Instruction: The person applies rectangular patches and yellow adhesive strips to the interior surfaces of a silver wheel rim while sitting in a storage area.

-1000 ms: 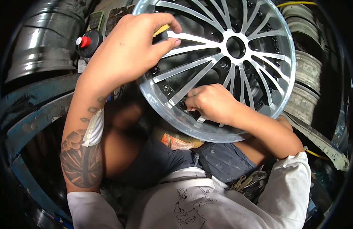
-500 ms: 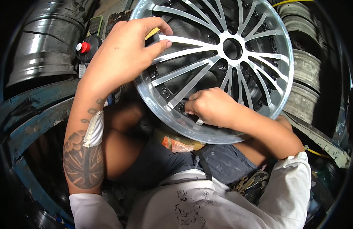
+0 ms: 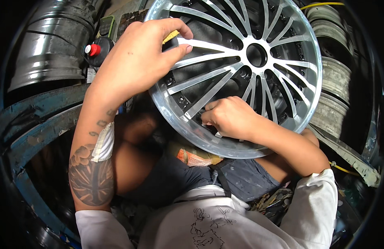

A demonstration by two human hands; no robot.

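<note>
A multi-spoke alloy wheel, with bright silver spoke faces and dark gaps between them, lies tilted in front of me over my lap. My left hand is at its left edge, thumb and index finger curled around a small yellow piece by the outer end of a spoke. What the yellow piece is cannot be made out. Lower on the wheel, my right hand is closed beside a lower-left spoke, knuckles up. Its fingertips reach into the gap near the rim, and whatever they grip is hidden.
Stacked metal wheels stand at the left and at the right. A blue metal frame runs along the left. Near my left forearm is a dark round container with a red cap. An orange packet lies between my legs.
The wheel and both hands sit slightly farther right in the picture, with the view itself shifted a little. Both hands keep nearly the same grip and place on the wheel.
</note>
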